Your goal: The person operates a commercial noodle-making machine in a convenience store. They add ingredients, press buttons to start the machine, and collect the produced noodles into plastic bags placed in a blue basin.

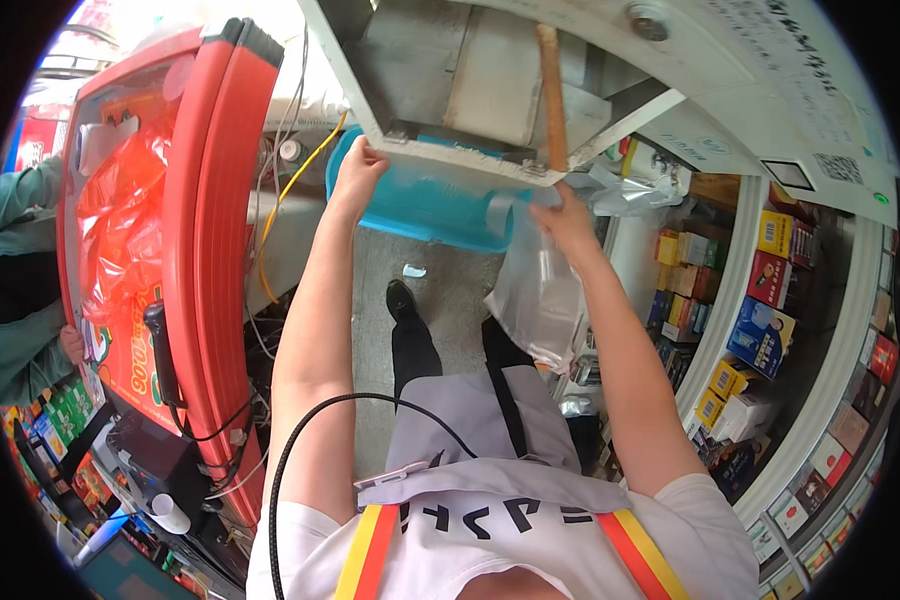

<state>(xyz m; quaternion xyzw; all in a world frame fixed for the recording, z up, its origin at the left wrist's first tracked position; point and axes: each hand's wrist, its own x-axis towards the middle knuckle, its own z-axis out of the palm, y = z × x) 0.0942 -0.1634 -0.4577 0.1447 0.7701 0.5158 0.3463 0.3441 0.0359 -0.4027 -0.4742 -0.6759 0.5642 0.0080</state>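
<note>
A white metal frame (465, 157) with chipped paint surrounds an open compartment in front of me. My left hand (358, 174) has its fingers curled against the left end of the frame's front edge. At the other end, my right hand (568, 223) touches the corner, and a clear plastic bag (534, 292) hangs from its fingers. Inside the opening are pale panels (495, 75) and a brown, worn bar (551, 97). Below the frame, between my hands, is a teal plastic bin (420, 214). My left fingertips are partly hidden.
A red glass-topped chest (214, 225) with a red plastic bag (131, 217) stands left; a person's sleeve (26, 195) shows beyond it. A yellow cable (300, 176) hangs nearby. Shelves of boxed goods (761, 337) line the right. A white scrap (414, 271) lies on the floor.
</note>
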